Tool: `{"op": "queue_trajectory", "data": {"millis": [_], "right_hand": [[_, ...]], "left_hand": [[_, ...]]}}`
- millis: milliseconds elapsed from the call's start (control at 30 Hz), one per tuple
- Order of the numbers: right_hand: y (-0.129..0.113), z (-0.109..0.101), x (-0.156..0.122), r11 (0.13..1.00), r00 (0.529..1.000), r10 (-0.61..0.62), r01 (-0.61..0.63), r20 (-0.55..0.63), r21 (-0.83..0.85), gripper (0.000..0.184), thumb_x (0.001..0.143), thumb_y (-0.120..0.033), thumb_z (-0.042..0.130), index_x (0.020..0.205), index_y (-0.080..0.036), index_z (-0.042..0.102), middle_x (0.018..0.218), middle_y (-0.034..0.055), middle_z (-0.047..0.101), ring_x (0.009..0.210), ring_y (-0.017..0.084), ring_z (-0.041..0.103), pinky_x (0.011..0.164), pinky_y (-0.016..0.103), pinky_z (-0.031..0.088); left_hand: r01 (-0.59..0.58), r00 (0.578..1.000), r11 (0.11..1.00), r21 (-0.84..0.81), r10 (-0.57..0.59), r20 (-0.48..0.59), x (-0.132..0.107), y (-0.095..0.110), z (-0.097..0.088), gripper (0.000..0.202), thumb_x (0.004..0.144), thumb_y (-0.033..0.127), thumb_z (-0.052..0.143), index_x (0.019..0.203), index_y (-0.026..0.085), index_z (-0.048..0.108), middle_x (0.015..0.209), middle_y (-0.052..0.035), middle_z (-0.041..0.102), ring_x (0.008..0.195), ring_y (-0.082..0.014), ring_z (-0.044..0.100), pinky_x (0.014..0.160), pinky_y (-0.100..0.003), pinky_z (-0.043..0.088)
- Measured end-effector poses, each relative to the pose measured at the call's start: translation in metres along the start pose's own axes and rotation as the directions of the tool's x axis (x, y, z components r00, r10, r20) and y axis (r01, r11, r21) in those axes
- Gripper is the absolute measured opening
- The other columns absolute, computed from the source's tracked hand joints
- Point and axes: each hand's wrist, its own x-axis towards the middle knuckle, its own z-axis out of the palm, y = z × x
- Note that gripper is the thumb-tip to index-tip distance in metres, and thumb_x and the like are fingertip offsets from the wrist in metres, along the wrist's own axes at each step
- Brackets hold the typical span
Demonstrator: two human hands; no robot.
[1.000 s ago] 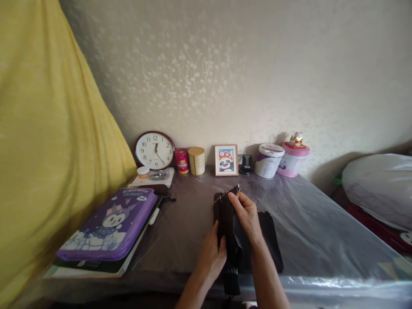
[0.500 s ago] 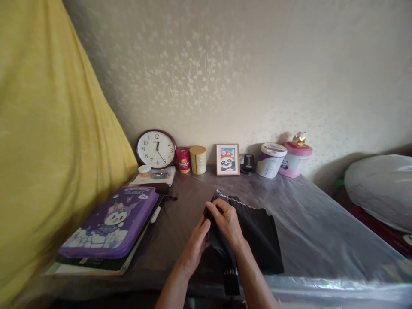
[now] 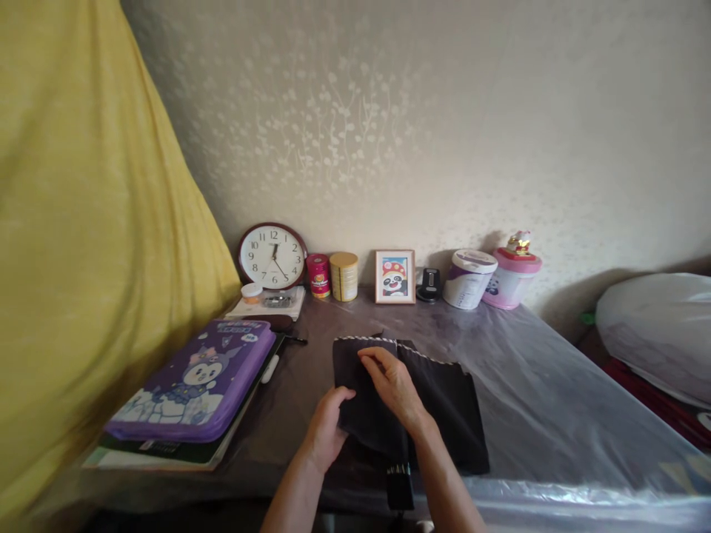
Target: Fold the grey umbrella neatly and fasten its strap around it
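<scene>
What looks like a black folding umbrella (image 3: 444, 414) lies on the table, its cloth panels fanned out to both sides. A black-and-white striped edge runs along the far side of the cloth. Its short dark handle (image 3: 400, 492), with pale rib tips above, points to me over the table's front edge. My left hand (image 3: 329, 426) grips the left panel, thumb on top and its other fingers hidden underneath. My right hand (image 3: 393, 385) rests over the same panel with its fingers reaching left; the cloth under them is flat.
On the left, a purple cartoon case (image 3: 194, 381) lies on books beside the yellow curtain (image 3: 94, 244). Along the wall stand a clock (image 3: 272, 256), two cans, a picture frame (image 3: 395, 300), a black object (image 3: 429, 285) and two tubs. A white bundle (image 3: 655, 326) sits at right.
The left panel, bunched between my hands before, now lies spread out to the left. My left hand has moved slightly left and down; my right hand's pinch on the cloth has eased.
</scene>
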Motion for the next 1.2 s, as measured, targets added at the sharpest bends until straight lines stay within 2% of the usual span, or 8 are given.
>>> {"op": "queue_trajectory", "data": {"millis": [133,300,400,500,600,733,900,1200], "right_hand": [[0.002,-0.015,0.000,0.999,0.993,0.036,-0.036,0.112,0.001,0.023,0.084,-0.029,0.049,0.098,-0.021,0.066,0.092,0.0026,0.069,0.081,0.016,0.062,0.075,0.028,0.047],[0.012,-0.073,-0.003,0.945,0.970,0.164,-0.206,-0.179,-0.254,0.024,0.083,-0.033,0.048,0.094,-0.020,0.065,0.094,0.0061,0.069,0.086,0.020,0.062,0.079,0.032,0.044],[0.022,-0.111,-0.011,0.761,0.906,0.270,-0.408,-0.325,-0.505,0.028,0.084,-0.033,0.044,0.095,-0.019,0.065,0.097,0.0102,0.068,0.091,0.023,0.062,0.081,0.033,0.042],[0.029,-0.134,-0.019,0.528,0.794,0.455,-0.605,-0.403,-0.596,0.037,0.083,-0.044,0.043,0.097,-0.018,0.065,0.100,0.0140,0.067,0.096,0.029,0.061,0.077,0.036,0.042],[0.034,-0.144,-0.024,0.438,0.728,0.579,-0.657,-0.366,-0.614,0.044,0.079,-0.055,0.043,0.091,-0.019,0.067,0.093,0.0150,0.068,0.093,0.031,0.062,0.071,0.036,0.042],[0.045,-0.149,-0.027,0.490,0.722,0.641,-0.646,-0.261,-0.585,0.042,0.078,-0.055,0.045,0.076,-0.020,0.067,0.069,0.0112,0.068,0.069,0.025,0.065,0.059,0.031,0.042],[0.054,-0.148,-0.030,0.588,0.712,0.684,-0.667,-0.160,-0.457,0.033,0.072,-0.048,0.056,0.057,-0.019,0.062,0.046,0.0030,0.058,0.037,0.017,0.055,0.045,0.028,0.039],[0.044,-0.143,-0.035,0.613,0.668,0.734,-0.728,-0.121,-0.306,0.029,0.061,-0.035,0.068,0.046,-0.019,0.049,0.035,-0.0045,0.043,0.030,0.013,0.046,0.031,0.022,0.035]], "left_hand": [[0.155,0.987,0.987,-0.043,-0.157,-0.034,0.001,0.005,0.007,0.005,0.066,0.019,0.061,0.069,0.016,0.061,0.064,-0.0031,0.064,0.064,-0.0184,0.063,0.054,-0.025,0.045],[0.258,0.962,0.957,-0.132,-0.267,-0.055,0.002,0.009,0.008,0.005,0.068,0.020,0.063,0.071,0.016,0.063,0.065,-0.0026,0.066,0.061,-0.0163,0.064,0.056,-0.024,0.048],[0.261,0.961,0.953,-0.152,-0.272,-0.050,0.001,0.011,0.008,0.006,0.071,0.023,0.064,0.073,0.017,0.064,0.068,-0.0040,0.068,0.064,-0.0172,0.065,0.059,-0.025,0.050],[0.270,0.960,0.949,-0.160,-0.278,-0.029,0.001,0.012,0.009,0.012,0.072,0.025,0.066,0.079,0.016,0.067,0.073,-0.0057,0.071,0.070,-0.0184,0.067,0.063,-0.026,0.052],[0.279,0.957,0.949,-0.148,-0.287,-0.040,0.001,0.013,0.010,0.017,0.073,0.027,0.066,0.084,0.015,0.068,0.077,-0.0073,0.072,0.074,-0.0202,0.068,0.066,-0.028,0.053],[0.274,0.960,0.948,-0.161,-0.281,-0.019,0.002,0.012,0.010,0.019,0.075,0.026,0.064,0.089,0.014,0.067,0.083,-0.0092,0.073,0.077,-0.0213,0.069,0.068,-0.030,0.054],[0.276,0.960,0.948,-0.158,-0.281,-0.014,0.002,0.012,0.011,0.023,0.075,0.027,0.065,0.094,0.014,0.066,0.084,-0.0097,0.073,0.076,-0.0221,0.069,0.069,-0.031,0.055],[0.269,0.962,0.948,-0.167,-0.275,-0.009,0.003,0.011,0.010,0.023,0.075,0.026,0.064,0.093,0.012,0.067,0.084,-0.0111,0.073,0.079,-0.0231,0.069,0.071,-0.031,0.055]]}}
